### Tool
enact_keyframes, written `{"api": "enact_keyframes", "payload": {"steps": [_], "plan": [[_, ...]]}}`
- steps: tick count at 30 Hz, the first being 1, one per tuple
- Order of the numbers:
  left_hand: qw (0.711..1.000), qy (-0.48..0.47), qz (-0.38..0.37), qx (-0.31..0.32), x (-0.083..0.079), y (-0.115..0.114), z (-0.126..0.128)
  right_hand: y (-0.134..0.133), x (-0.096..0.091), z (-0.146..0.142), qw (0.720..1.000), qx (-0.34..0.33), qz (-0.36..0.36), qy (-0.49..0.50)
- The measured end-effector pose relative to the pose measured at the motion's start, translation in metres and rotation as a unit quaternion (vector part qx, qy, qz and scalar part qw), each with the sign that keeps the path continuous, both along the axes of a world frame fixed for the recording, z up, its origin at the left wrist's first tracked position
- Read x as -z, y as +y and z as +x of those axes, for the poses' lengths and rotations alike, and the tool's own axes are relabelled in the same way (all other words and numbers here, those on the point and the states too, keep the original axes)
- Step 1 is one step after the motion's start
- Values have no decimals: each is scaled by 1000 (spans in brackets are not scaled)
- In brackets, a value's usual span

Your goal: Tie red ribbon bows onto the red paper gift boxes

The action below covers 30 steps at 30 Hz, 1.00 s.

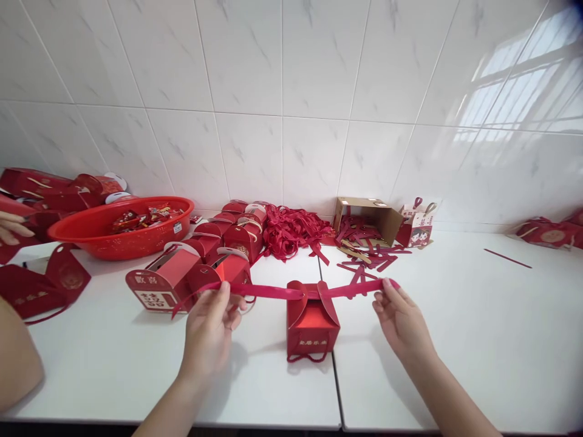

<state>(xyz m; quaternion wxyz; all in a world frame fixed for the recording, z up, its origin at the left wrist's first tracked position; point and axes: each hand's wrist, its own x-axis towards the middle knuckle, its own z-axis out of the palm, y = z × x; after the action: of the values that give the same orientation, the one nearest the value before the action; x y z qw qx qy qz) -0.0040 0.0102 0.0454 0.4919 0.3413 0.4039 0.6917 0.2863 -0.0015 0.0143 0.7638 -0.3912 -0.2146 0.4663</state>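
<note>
A small red gift box (pixel 313 331) with gold lettering and a red cord handle stands upright on the white table. A red ribbon (pixel 268 291) runs through its top flaps and stretches out to both sides. On the left, my left hand (pixel 212 328) pinches the ribbon, with a loose end hanging beyond the fingers. At the other side, my right hand (pixel 401 315) pinches the ribbon near its opposite end. The box itself is touched by neither hand. Just behind my left hand are more red gift boxes (pixel 164 279).
A red plastic basin (pixel 122 243) holds small wrapped packets. Against the tiled wall lie a heap of red ribbons (pixel 296 233) and an open cardboard box (pixel 390 226) spilling dark red strips. At the far left, another person's hand (pixel 13 227) is near red boxes.
</note>
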Motion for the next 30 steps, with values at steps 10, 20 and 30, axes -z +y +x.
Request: {"api": "enact_keyframes", "payload": {"steps": [10,20,30], "plan": [[981,140,122,62,-88,43,6,24,-95,13,931,83,159,-318],[949,210,182,148,-125,47,47,27,-146,-19,890,-11,247,-383],[942,209,201,169,-130,46,57,35,-152,-22,869,-35,258,-421]]}}
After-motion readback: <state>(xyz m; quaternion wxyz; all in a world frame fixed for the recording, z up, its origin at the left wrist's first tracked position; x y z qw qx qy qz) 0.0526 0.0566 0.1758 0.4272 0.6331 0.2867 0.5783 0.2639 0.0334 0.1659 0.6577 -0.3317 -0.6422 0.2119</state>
